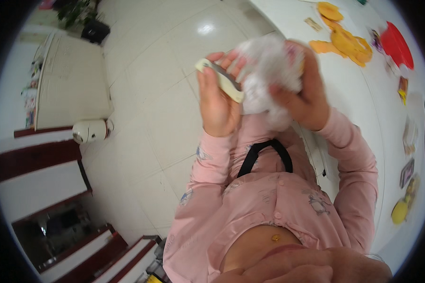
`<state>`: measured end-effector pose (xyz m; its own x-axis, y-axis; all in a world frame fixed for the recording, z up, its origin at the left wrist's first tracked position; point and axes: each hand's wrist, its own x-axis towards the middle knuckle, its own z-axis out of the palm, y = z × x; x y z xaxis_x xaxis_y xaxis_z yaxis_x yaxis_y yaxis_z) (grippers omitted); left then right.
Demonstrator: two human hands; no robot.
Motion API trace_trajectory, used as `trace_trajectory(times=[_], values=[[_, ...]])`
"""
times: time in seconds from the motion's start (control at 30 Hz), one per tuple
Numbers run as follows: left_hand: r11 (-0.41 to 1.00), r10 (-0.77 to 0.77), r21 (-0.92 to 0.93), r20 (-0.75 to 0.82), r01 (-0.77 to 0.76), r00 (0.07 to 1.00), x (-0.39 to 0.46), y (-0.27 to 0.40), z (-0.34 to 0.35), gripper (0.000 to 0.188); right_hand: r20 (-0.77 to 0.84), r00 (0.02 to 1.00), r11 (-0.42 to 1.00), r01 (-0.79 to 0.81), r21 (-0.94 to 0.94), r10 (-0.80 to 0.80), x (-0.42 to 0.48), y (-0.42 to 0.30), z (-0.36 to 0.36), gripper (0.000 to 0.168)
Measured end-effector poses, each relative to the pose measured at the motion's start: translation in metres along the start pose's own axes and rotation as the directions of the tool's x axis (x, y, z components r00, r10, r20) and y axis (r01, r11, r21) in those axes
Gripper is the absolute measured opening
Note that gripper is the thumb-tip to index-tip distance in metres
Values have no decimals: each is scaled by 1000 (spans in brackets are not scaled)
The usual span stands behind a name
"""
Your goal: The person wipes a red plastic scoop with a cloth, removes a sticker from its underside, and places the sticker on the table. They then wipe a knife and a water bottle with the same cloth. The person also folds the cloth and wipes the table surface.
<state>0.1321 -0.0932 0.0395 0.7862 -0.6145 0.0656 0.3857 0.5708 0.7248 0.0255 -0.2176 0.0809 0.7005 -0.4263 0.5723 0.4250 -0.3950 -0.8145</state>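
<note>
In my left hand [217, 100] lies a small cream and grey handheld object [222, 80], gripped between thumb and palm; its exact kind cannot be told. My right hand [306, 95] holds a crumpled, translucent white wrapping [265, 70], likely a plastic bag, with pinkish patches. Motion blurs it. The left fingertips are close against the wrapping's left side, and part of them is hidden. Both hands are raised in front of my body, over my lap and beside the edge of a white table [354, 95]. Orange peel pieces [350, 42] lie on that table beyond my right hand.
On the table are a red dish or lid [396, 46], a small wrapped packet [403, 90], a dark-framed flat item [407, 172] and a yellow round thing [399, 211]. A cream cabinet [72, 81], a white cylindrical appliance [92, 131] and a black plant pot [95, 31] stand left.
</note>
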Motion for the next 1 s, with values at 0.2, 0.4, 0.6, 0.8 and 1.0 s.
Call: trace_trajectory(times=[0.2,0.4,0.6,0.8,1.0], values=[[968,28,-252,180,19,983,-5,1,13,40,411,911,912,132,-388,43,-16,14,-4,39],[833,482,-416,225,-364,847,10,63,3,36,327,862,921,-349,-172,388,-10,17,-13,36],[969,237,22,174,-245,956,-38,-15,40,45,310,887,888,-414,199,343,-23,7,0,55],[982,32,174,255,-78,966,-50,-11,38,53,299,830,816,-539,212,471,-39,-3,-17,39],[957,-55,290,242,-18,969,-69,0,34,28,267,818,804,-563,193,509,-63,-15,-33,42]])
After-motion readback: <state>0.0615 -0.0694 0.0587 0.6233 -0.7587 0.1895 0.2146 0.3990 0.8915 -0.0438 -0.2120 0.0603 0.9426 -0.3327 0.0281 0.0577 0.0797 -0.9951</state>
